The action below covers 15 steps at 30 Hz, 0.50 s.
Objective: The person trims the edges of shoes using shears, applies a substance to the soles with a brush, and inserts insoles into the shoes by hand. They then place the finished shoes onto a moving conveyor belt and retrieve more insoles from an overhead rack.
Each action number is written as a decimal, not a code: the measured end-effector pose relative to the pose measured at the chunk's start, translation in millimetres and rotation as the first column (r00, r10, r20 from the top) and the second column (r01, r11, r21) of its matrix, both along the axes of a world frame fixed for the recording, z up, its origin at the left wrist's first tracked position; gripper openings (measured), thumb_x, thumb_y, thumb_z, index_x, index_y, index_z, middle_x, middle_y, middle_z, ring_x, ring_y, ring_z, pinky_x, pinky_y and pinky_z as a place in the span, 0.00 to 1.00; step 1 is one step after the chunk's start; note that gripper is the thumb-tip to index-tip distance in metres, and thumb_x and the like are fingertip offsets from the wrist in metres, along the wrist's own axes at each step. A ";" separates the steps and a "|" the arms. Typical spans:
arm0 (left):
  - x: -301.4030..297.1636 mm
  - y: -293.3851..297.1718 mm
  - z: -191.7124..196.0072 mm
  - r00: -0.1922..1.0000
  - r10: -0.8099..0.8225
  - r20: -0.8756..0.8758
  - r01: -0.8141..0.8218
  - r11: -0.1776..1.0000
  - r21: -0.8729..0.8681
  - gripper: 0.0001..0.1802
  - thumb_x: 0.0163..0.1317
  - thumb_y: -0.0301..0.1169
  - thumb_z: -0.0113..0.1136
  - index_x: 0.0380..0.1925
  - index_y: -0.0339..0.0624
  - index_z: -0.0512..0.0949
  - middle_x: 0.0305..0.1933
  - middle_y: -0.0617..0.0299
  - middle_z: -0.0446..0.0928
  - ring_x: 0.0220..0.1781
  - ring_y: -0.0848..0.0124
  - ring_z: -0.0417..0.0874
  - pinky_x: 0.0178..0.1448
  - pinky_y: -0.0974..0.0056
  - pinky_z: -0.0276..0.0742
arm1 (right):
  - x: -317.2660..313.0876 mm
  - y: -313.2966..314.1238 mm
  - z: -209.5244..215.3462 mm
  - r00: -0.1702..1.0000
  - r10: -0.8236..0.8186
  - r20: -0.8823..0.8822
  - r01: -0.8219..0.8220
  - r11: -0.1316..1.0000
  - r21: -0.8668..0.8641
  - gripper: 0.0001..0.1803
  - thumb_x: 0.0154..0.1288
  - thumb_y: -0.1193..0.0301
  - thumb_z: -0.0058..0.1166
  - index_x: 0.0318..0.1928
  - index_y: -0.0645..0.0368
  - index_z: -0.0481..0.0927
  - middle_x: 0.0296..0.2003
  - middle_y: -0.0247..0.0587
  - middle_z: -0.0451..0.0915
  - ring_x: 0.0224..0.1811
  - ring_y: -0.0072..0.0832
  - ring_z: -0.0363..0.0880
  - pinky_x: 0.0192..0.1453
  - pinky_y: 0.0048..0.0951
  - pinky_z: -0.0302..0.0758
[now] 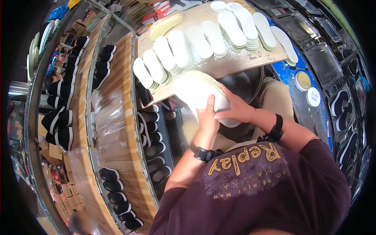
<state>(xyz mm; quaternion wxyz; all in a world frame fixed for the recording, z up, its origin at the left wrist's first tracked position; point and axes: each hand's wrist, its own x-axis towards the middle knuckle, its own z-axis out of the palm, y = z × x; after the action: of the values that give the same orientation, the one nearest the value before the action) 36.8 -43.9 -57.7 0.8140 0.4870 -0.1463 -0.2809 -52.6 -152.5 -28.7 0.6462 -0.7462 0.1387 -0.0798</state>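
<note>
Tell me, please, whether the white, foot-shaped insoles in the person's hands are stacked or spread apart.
Stacked: the white, foot-shaped insoles lie together; several layered edges show beside the right hand.

Shoe workshop: insole stacks (194, 88), wooden worktop (233, 65), black shoes (116, 197) lining long shelves (115, 133)

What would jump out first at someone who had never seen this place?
Probably the thick stack of bright white, foot-shaped insoles near the centre, held between the person's bare left hand and right hand. Just beyond it, more pale insole stacks lie side by side across a tan wooden board. Off to the left, black shoes with white soles line long brown wood-patterned surfaces.
</note>
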 end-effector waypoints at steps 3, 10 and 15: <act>0.2 1.9 -9.2 0.988 0.047 0.144 -0.063 0.992 0.109 0.34 0.65 0.49 0.59 0.60 0.31 0.67 0.57 0.52 0.73 0.56 0.64 0.75 0.61 0.58 0.70 | 0.8 5.9 -7.4 0.996 0.035 0.078 -0.026 0.993 -0.116 0.70 0.41 0.50 0.73 0.72 0.70 0.39 0.68 0.63 0.56 0.73 0.45 0.55 0.73 0.37 0.55; 0.7 -0.1 14.5 0.988 0.004 0.154 -0.030 0.986 0.165 0.29 0.67 0.39 0.58 0.62 0.32 0.65 0.58 0.52 0.73 0.57 0.62 0.75 0.61 0.59 0.71 | -11.7 -7.8 3.1 0.990 -0.076 -0.123 0.060 0.990 -0.130 0.65 0.38 0.54 0.74 0.71 0.67 0.48 0.62 0.63 0.67 0.67 0.47 0.66 0.69 0.36 0.63; 27.8 12.9 60.7 0.998 -0.066 -0.016 0.066 0.998 -0.017 0.34 0.61 0.31 0.65 0.64 0.32 0.62 0.60 0.53 0.71 0.60 0.63 0.74 0.66 0.59 0.67 | -33.1 -37.9 -0.1 1.000 -0.010 0.024 0.019 0.928 -0.373 0.57 0.39 0.71 0.75 0.71 0.60 0.56 0.64 0.51 0.69 0.66 0.38 0.69 0.67 0.33 0.65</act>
<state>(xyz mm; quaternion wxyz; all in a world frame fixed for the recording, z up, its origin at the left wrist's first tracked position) 64.7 -31.0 3.1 0.8095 0.4728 -0.1576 -0.3104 -85.7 -190.5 -28.8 0.4935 -0.8534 0.1195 -0.1175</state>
